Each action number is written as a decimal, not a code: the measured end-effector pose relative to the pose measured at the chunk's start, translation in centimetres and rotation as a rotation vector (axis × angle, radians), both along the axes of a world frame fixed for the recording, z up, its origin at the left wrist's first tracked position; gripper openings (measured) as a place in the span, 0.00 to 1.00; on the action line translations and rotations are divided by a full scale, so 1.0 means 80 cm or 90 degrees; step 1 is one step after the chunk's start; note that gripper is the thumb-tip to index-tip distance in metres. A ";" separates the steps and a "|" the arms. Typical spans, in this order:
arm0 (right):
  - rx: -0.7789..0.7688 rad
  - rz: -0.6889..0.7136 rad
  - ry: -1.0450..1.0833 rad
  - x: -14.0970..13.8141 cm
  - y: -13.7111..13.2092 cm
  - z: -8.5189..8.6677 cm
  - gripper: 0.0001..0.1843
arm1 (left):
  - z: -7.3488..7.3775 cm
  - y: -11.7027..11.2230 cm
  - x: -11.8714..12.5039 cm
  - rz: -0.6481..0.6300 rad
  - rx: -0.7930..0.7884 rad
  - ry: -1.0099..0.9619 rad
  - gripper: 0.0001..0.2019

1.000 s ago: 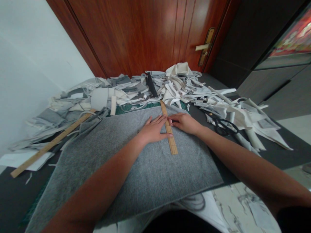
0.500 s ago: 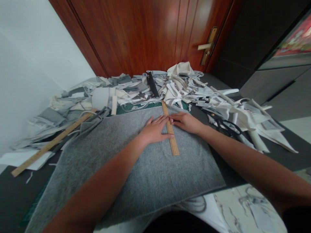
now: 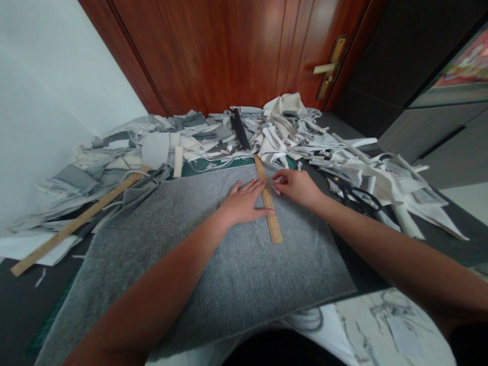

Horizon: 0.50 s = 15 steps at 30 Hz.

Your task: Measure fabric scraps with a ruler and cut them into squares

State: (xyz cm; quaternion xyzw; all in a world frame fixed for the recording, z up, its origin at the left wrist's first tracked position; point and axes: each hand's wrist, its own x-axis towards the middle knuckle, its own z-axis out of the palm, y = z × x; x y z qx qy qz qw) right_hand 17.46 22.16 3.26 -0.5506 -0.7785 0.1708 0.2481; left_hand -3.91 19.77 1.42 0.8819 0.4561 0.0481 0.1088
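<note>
A grey woollen cloth (image 3: 229, 264) lies spread flat in front of me. Across its upper part runs a short wooden ruler (image 3: 275, 231), slanting slightly from the back edge toward me. My left hand (image 3: 244, 203) rests flat with its fingers stretched out, fingertips and thumb touching the ruler's left side and pressing it to the cloth. Just right of the ruler, my right hand (image 3: 295, 185) hovers close over the cloth, thumb and fingers drawn together in a pinch. Whatever sits between those fingertips is too small to make out.
Heaps of grey and white fabric scraps (image 3: 213, 137) line the back and both sides. Black-handled scissors (image 3: 360, 199) lie at the right among scraps. A longer wooden ruler (image 3: 76, 226) slants at the left. Green cutting mat (image 3: 238, 163) shows behind the cloth; a wooden door (image 3: 213, 51) stands beyond.
My right hand has shifted a little to the right, away from the ruler and my left fingertips. My left hand and the ruler stay in place on the cloth.
</note>
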 end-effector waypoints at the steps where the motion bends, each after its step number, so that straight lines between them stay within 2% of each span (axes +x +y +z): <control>1: -0.006 -0.010 -0.015 -0.002 -0.002 -0.001 0.10 | 0.000 0.000 0.000 0.001 0.001 0.000 0.47; 4: 0.015 -0.039 -0.067 -0.009 -0.004 -0.007 0.08 | 0.000 0.000 0.001 0.003 0.000 0.001 0.46; 7: 0.026 -0.030 -0.085 -0.013 -0.008 -0.015 0.08 | -0.002 0.001 0.000 -0.001 0.001 0.002 0.47; 12: 0.004 0.067 -0.050 -0.010 -0.016 -0.015 0.08 | -0.003 0.001 0.000 0.002 0.000 0.005 0.47; 15: -0.059 0.146 0.000 -0.004 -0.015 -0.011 0.11 | -0.002 0.001 -0.001 0.000 -0.002 0.005 0.47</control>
